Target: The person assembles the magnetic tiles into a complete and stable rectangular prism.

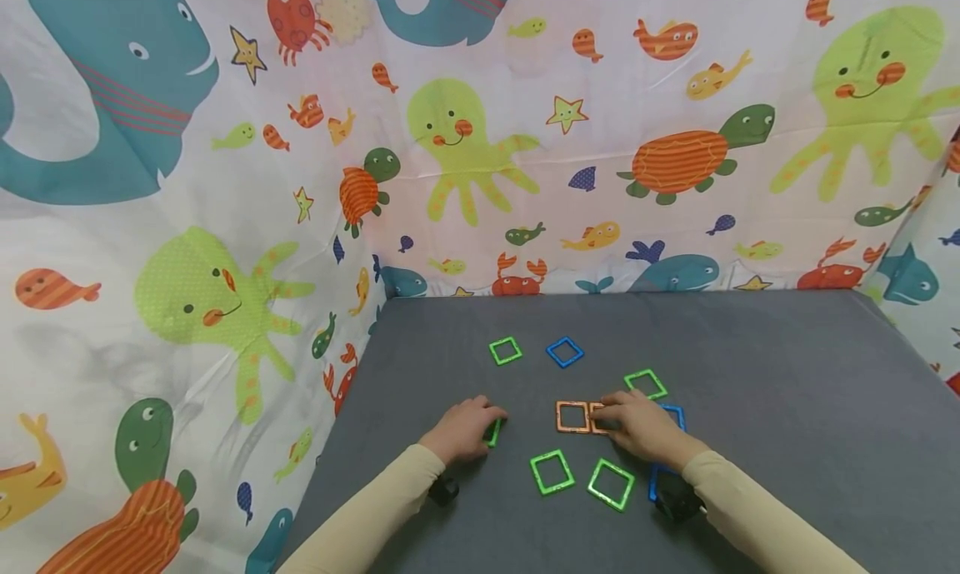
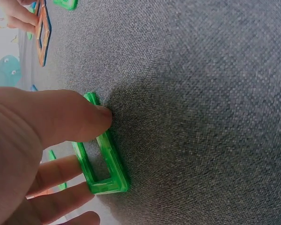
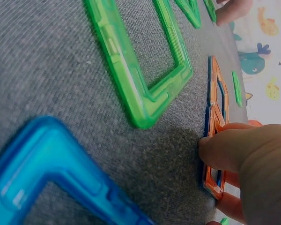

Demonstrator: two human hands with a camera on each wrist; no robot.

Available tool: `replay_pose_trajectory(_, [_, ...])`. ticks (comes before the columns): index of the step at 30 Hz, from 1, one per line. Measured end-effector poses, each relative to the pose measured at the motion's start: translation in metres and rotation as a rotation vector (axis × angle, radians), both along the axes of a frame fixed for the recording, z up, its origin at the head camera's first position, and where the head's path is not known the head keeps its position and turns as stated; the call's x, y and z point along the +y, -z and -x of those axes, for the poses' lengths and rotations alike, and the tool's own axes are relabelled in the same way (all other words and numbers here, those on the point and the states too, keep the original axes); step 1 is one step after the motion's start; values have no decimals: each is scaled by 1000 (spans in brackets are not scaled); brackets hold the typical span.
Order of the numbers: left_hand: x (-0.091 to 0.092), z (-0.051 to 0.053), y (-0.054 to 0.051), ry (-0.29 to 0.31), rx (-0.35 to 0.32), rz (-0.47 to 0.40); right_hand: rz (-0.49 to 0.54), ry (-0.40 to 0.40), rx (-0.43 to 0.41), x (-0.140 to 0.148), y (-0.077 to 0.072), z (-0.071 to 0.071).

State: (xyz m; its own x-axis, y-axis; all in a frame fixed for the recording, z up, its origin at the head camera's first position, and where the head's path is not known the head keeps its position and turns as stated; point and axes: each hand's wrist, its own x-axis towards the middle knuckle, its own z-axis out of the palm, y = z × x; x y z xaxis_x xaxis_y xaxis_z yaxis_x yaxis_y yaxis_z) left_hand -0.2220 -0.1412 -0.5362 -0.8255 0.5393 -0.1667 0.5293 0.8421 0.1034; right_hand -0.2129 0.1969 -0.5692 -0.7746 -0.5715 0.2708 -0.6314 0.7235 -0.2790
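My left hand (image 1: 467,429) pinches a green square frame tile (image 2: 113,161) on the grey surface; in the left wrist view the thumb lies over its near bar and the fingertips are at its far side. My right hand (image 1: 647,428) holds an orange square frame tile (image 3: 214,176), thumb on one edge and fingers on the other side. A second orange square tile (image 1: 558,417) adjoins it on the left. Along the undersides of both orange tiles a blue edge shows in the right wrist view. The right hand partly covers its tile.
Two green square tiles (image 1: 552,472) (image 1: 611,484) lie in front, between the hands. Blue tiles (image 1: 678,416) are partly hidden under the right wrist. Farther back lie a green tile (image 1: 506,351), a blue tile (image 1: 565,351) and another green tile (image 1: 646,383). Sea-animal curtains (image 1: 480,249) border the grey surface.
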Motion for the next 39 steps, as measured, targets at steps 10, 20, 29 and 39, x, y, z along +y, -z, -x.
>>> replay_pose_trajectory(10, [1, 3, 1, 39, 25, 6, -13, 10, -8, 1, 0, 0])
replay_pose_trajectory(20, [3, 9, 1, 15, -3, -69, -5, 2, -13, 1, -2, -2])
replay_pose_trajectory(29, [10, 18, 0, -11, -81, -204, 12, -3, 5, -1, -3, -5])
replay_pose_trajectory(39, [21, 26, 6, 1, -60, -328, 7, 1, 6, -2, -5, -4])
